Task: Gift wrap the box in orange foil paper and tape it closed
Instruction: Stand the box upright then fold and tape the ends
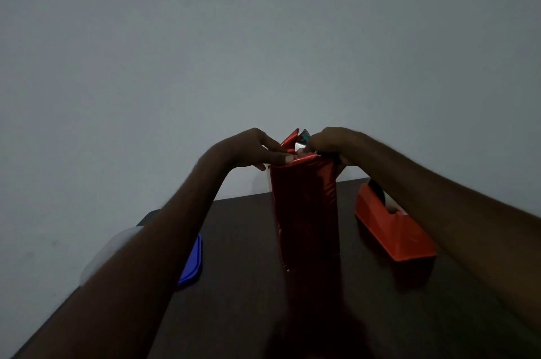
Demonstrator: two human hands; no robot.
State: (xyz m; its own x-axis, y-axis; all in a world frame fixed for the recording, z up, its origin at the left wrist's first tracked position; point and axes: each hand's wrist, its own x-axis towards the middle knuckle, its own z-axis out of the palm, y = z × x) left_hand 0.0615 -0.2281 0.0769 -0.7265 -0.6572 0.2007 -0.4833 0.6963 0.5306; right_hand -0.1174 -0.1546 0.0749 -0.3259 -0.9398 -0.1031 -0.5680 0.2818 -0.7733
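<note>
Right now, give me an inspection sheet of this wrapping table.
Surface: dark table, dimly lit.
Job's things: box standing upright, wrapped in orange foil; top flaps not yet folded flat. Orange tape dispenser to its right.
Clutter: blue lid and a pale object at the left edge, partly hidden by the arm.
Hands: left hand and right hand both pinch the foil at the box top.
Cables: nothing seen.
Surroundings: plain grey wall.
</note>
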